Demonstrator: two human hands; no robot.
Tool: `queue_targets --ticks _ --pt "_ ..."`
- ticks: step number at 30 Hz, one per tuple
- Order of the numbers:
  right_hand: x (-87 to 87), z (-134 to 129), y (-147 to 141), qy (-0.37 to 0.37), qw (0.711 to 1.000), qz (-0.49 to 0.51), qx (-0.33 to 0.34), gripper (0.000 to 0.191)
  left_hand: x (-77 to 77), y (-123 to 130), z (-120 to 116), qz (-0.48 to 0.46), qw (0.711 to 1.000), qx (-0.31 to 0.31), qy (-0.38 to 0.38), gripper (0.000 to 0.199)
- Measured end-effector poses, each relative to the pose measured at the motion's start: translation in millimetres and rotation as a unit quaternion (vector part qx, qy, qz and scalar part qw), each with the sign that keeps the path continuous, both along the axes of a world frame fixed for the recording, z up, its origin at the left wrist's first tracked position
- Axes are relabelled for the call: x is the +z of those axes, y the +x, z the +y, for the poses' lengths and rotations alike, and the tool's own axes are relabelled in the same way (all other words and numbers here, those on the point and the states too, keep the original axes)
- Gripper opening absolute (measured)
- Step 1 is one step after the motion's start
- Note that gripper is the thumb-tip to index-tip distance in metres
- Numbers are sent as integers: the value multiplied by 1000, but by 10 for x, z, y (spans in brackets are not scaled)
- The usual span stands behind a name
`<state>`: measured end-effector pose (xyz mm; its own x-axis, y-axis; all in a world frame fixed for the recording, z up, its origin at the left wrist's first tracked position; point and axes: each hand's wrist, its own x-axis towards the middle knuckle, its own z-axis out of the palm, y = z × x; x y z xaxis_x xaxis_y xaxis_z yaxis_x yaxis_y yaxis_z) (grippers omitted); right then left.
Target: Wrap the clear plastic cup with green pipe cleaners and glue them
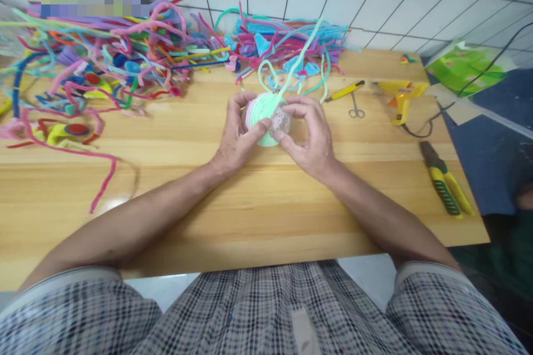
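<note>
Between my hands, above the middle of the table, is a rounded object (266, 106) wrapped in mint green and pale pink fuzzy stems, with a whitish, clear-looking part at its right end. My left hand (238, 136) is closed round its left side, thumb on the green wrap. Fingers and thumb of my right hand (310, 136) grip the whitish end. A long mint green stem (306, 47) rises from the object up and to the right. The far sides of the object are hidden by my fingers.
Colourful fuzzy stems (104, 61) are heaped at the back left, with more stems (287, 33) behind my hands. To the right on the wooden table (250, 222) lie a yellow cutter (345, 91), small scissors (356, 111), a yellow glue gun (402, 100) with its cord, and pliers (445, 183).
</note>
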<state>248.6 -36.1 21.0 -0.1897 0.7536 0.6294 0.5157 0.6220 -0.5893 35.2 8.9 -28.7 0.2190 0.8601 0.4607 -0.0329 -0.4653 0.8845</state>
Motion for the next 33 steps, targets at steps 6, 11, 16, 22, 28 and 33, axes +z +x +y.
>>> queue_targets --ticks 6,11,16,22,28,33 --pt "-110 -28 -64 8 1000 26 -3 40 -17 61 -60 14 1000 -9 12 68" --pt "-149 -35 -82 -7 999 30 -20 45 -6 100 -82 19 1000 -7 10 70" --pt "-168 -38 -93 22 999 29 -22 48 -11 98 -80 16 1000 -20 3 72" --pt "-205 -46 -86 12 999 15 -31 53 -20 85 -71 33 999 -19 10 73" --pt "-237 -46 -73 29 999 17 -13 57 -3 85 -74 43 999 -11 19 73" --pt "-268 -50 -75 20 1000 13 -13 70 30 69 -81 53 998 -5 16 80"
